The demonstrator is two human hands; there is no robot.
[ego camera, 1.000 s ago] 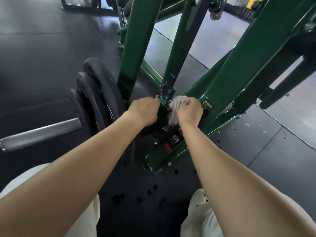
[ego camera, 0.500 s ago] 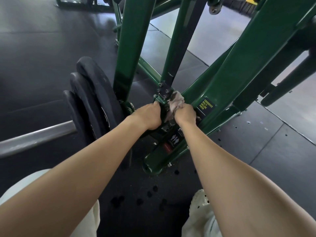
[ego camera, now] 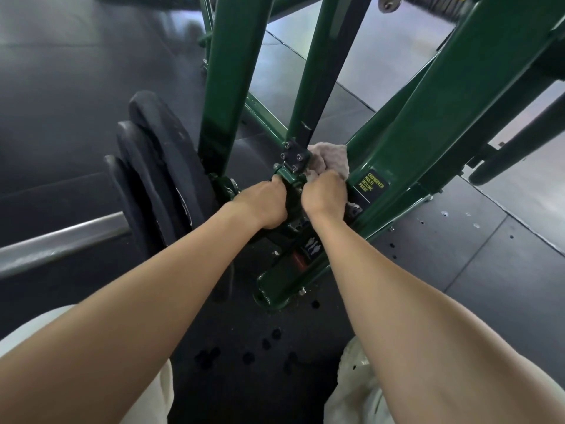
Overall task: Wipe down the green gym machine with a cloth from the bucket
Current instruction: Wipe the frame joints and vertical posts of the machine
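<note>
Cloth (ego camera: 331, 159), pale and crumpled, sits bunched in my right hand (ego camera: 324, 194), which grips it and presses it against the green gym machine (ego camera: 232, 71). It is low down at the joint where the uprights meet the base, just beside the bolted black bracket (ego camera: 295, 156). It looks soft and light, probably damp, so it should mould into corners. I would keep it balled in my palm so no loose end catches on the bolt heads.

My left hand (ego camera: 263, 206) is curled round the green frame right next to it, bracing. The frame is stiff, heavy steel and I judge it won't shift. Room is tight here: tubes close in on both sides, and the weight plates (ego camera: 153, 166) on their bar (ego camera: 61, 243) stand near my left wrist. The slanted beam (ego camera: 443, 123) to the right, with its yellow-lettered label (ego camera: 370, 185), gives the longest unbroken run for wiping.
</note>
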